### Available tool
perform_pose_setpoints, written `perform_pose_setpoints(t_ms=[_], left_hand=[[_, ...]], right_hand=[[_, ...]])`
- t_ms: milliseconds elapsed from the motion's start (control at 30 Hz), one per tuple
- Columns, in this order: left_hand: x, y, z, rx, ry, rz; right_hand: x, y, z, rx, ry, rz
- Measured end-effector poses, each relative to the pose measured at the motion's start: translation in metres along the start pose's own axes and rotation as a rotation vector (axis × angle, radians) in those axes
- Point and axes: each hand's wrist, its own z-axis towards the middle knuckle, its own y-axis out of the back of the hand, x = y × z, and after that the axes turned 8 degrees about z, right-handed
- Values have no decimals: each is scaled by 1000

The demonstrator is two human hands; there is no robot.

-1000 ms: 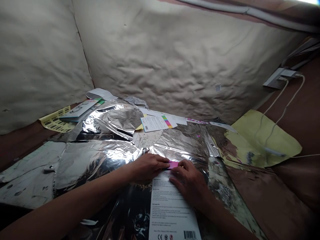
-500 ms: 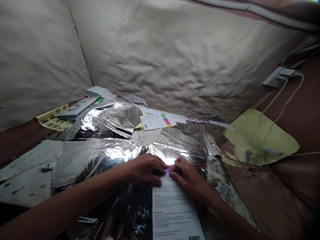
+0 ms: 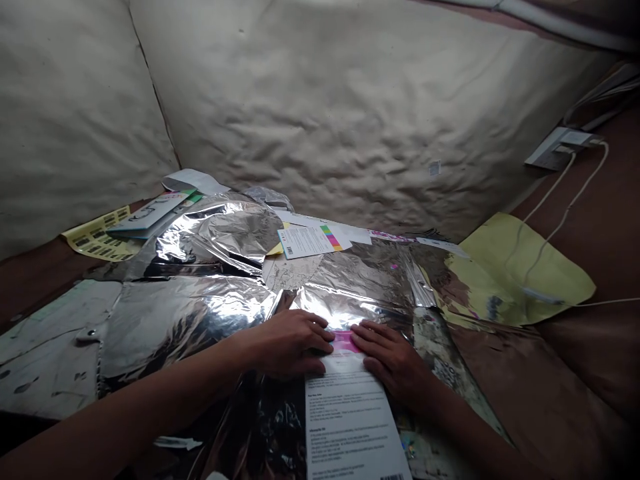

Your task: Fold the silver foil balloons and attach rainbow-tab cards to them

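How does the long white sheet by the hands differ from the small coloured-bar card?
The long sheet is far larger than the card. The sheet has a pink band; the card has a multicoloured strip. The sheet lies nearer the viewer, the card further back. Both are white and printed.

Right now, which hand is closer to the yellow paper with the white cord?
Right hand: nearer, but not touching the yellow paper. Left hand: farther away, beyond the right hand.

Dim overall — hard glare off crinkled foil (image 3: 338,308), dark corners, wide-angle bend at edges.
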Motion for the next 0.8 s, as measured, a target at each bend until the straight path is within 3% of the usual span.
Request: perform_pose_setpoints(t_ms=[67, 233, 400, 500, 600, 700, 800], left_hand=[[-3, -4, 2, 44, 38, -6], [-11, -14, 7, -1, 438, 99], [-8, -14, 6, 45, 552, -22], [-5, -9, 4, 18, 594, -216], [-3, -6, 5, -97, 678, -560], [3, -5, 8, -258, 690, -976], [10, -6, 8, -303, 626, -1175]], right_hand=[[0, 0, -6, 7, 20, -74], [10, -4, -9, -45, -20, -81], [15, -1, 8, -153, -305, 202], [12, 8, 28, -78, -399, 366], [11, 18, 46, 43, -487, 677], [16, 23, 58, -64, -498, 881], [25, 24, 66, -184, -456, 861]])
